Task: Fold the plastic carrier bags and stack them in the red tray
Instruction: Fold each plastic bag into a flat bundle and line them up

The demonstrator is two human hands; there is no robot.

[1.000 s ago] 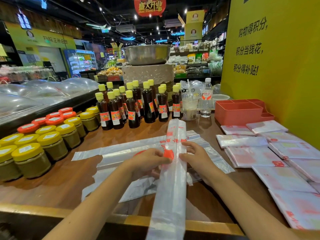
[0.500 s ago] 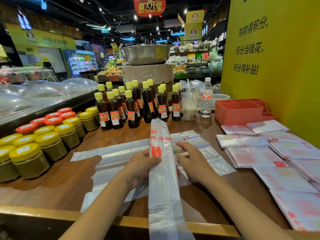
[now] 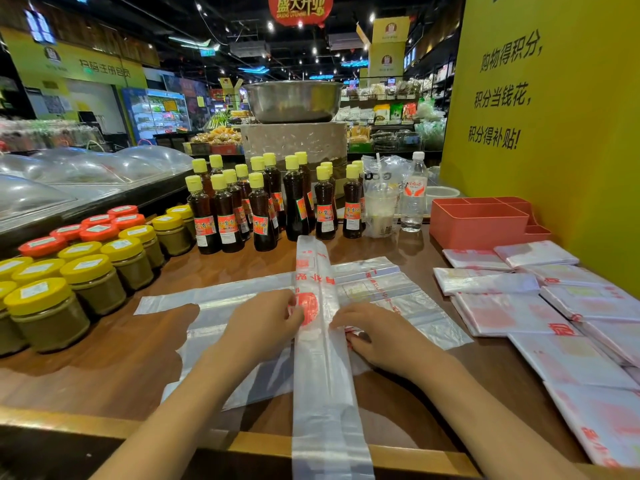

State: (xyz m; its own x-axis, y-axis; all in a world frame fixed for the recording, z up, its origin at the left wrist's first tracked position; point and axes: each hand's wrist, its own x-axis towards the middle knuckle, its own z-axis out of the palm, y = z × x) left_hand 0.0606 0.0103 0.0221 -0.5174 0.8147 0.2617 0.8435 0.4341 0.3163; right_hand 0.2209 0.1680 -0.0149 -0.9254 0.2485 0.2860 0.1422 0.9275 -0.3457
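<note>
From the head camera, the left hand [image 3: 268, 323] and right hand [image 3: 375, 336] pinch a long folded carrier bag [image 3: 320, 348] at frame centre, lying over flat bags [image 3: 398, 296] on the wooden counter [image 3: 104, 372]. One red tray [image 3: 479, 223] sits upper right behind folded bags [image 3: 512, 313]; dark bottles [image 3: 259, 209] and jars [image 3: 93, 278] crowd the left, too overlapped to count.

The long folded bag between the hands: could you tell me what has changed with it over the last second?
The long folded bag has swung leftward at its far end, from leaning right to lying nearly straight away from the person. The left hand and right hand have stayed at its two sides, fingers on its edges. The flat bags underneath, the folded bags and the red tray have not moved.
</note>
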